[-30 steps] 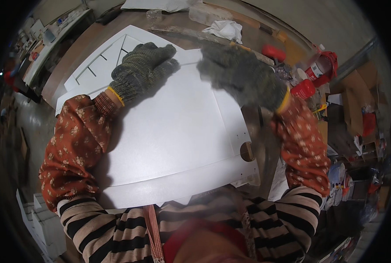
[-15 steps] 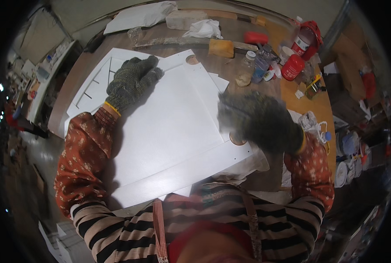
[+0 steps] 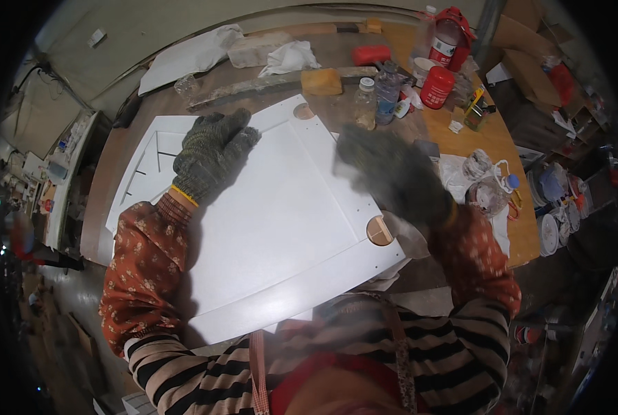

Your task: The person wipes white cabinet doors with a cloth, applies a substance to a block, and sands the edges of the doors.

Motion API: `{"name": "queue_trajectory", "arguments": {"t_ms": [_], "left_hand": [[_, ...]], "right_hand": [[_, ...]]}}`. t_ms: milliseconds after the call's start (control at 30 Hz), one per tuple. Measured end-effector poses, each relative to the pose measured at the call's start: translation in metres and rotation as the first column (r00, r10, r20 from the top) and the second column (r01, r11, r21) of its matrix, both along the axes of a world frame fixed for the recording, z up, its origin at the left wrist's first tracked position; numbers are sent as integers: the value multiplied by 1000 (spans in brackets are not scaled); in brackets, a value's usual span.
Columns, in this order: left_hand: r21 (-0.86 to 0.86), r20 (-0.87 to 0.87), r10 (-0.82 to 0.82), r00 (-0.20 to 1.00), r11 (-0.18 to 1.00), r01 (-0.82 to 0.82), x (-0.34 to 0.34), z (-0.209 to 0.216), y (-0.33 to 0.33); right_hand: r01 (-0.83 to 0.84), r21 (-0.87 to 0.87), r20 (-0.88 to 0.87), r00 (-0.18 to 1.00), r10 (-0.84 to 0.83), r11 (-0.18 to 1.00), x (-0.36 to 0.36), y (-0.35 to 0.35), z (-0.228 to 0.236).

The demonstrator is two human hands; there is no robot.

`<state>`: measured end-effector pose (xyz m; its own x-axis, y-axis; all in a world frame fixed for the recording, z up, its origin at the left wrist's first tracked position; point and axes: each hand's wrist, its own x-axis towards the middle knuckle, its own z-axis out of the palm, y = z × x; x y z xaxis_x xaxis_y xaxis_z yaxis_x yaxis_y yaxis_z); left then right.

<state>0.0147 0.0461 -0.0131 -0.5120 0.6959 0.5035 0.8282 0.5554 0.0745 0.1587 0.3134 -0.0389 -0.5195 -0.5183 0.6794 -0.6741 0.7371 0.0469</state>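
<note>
A white cabinet-door-like panel (image 3: 267, 228) with a recessed middle and round holes near two corners lies before me. My left hand (image 3: 212, 152), in a dark knit glove, rests on its far left part with the fingers stretched out. Over the right edge of the panel is my right hand (image 3: 395, 173), also gloved and smeared by motion. Its fingers do not show clearly, and whether they hold anything cannot be made out. Under the left side sits another white piece (image 3: 146, 162) with dark slots.
On the table's far right stand a red jar (image 3: 436, 88), a clear bottle (image 3: 366, 104) and a large red-labelled bottle (image 3: 445, 45). A yellow sponge-like block (image 3: 321, 81) and a white crumpled cloth (image 3: 289, 58) lie at the back. Plastic bags (image 3: 485, 187) lie at the right.
My right hand has moved away from the near corner along the panel's right edge, uncovering the round hole there. The left hand stays on the panel. The whole view has shifted slightly.
</note>
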Motion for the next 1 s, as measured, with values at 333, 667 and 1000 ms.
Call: {"name": "queue_trajectory", "arguments": {"t_ms": [333,667,1000], "left_hand": [[-111,-36,-257,966,962,251,-35,-5,38],[-226,-23,-252,968,944,240,-29,0,38],[-36,-230,-269,935,963,268,160,2,36]], "right_hand": [[17,-369,185,981,55,929,95,-20,-15],[169,-108,-47,984,-174,980,-37,39,-18],[-95,-175,-156,985,67,980,-113,50,-11]]}}
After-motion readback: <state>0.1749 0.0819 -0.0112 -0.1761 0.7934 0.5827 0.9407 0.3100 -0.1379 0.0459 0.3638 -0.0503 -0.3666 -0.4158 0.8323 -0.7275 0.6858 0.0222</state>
